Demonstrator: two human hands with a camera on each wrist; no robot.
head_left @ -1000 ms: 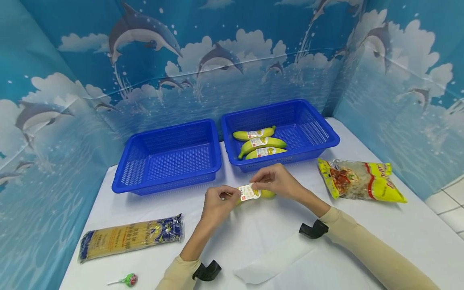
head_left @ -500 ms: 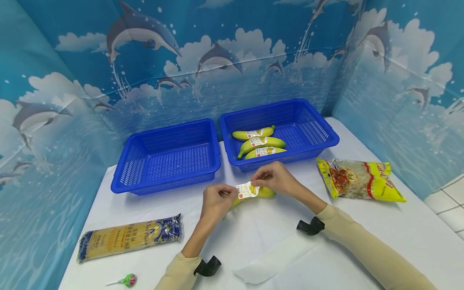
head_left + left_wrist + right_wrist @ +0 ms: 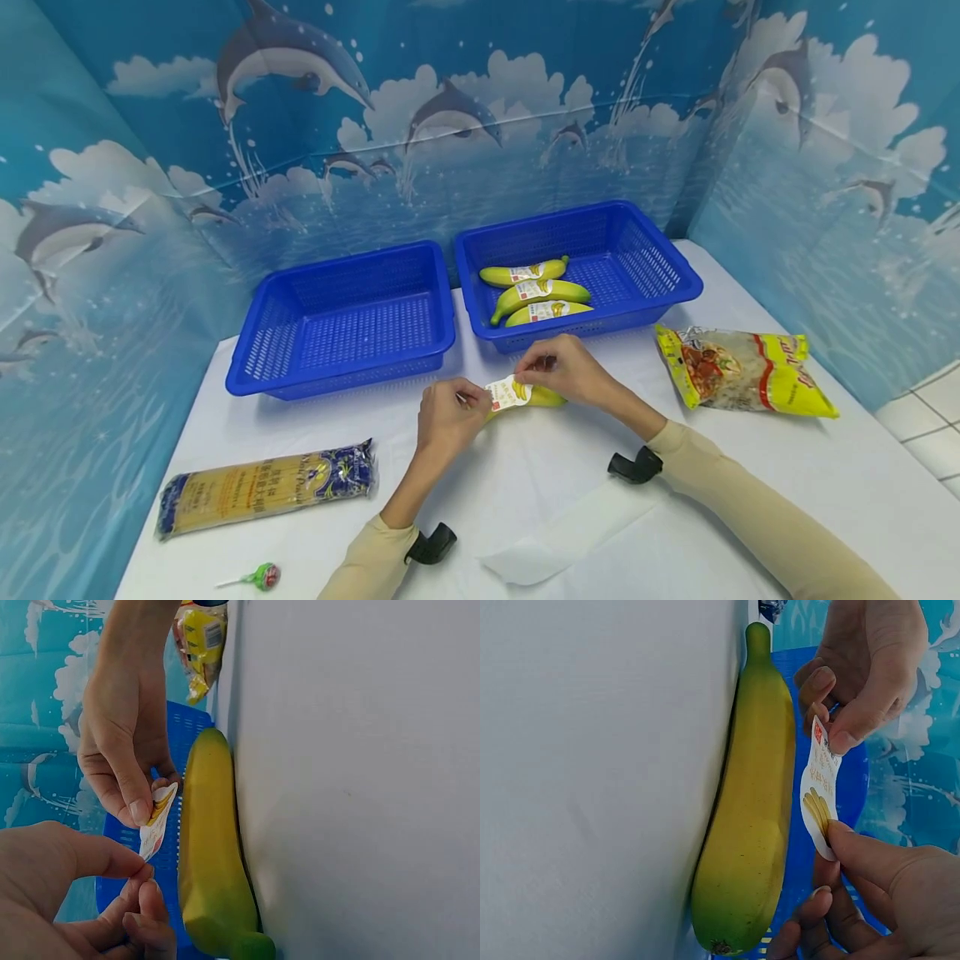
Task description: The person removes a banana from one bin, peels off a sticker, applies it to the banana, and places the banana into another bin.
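Observation:
A white label sticker (image 3: 501, 395) with a banana picture is stretched between both hands. The left hand (image 3: 447, 417) pinches its left end between thumb and fingers, and the right hand (image 3: 564, 368) pinches its right end. Beneath the sticker a yellow-green banana (image 3: 214, 847) lies on the white table. Both wrist views show a gap between the sticker (image 3: 820, 784) and the banana's skin. From the head view, the hands and sticker hide part of the banana.
Behind the hands stand two blue baskets; the right one (image 3: 637, 304) holds three labelled bananas (image 3: 547, 292), the left one (image 3: 345, 371) nothing. A noodle pack (image 3: 262, 490) and lollipop (image 3: 266, 576) lie left, a yellow bag (image 3: 742, 371) right, a white paper strip (image 3: 536, 558) in front.
Both hands keep their pinch on the sticker and have shifted only slightly to the left, along with a small shift of the head view. The banana stays beneath them.

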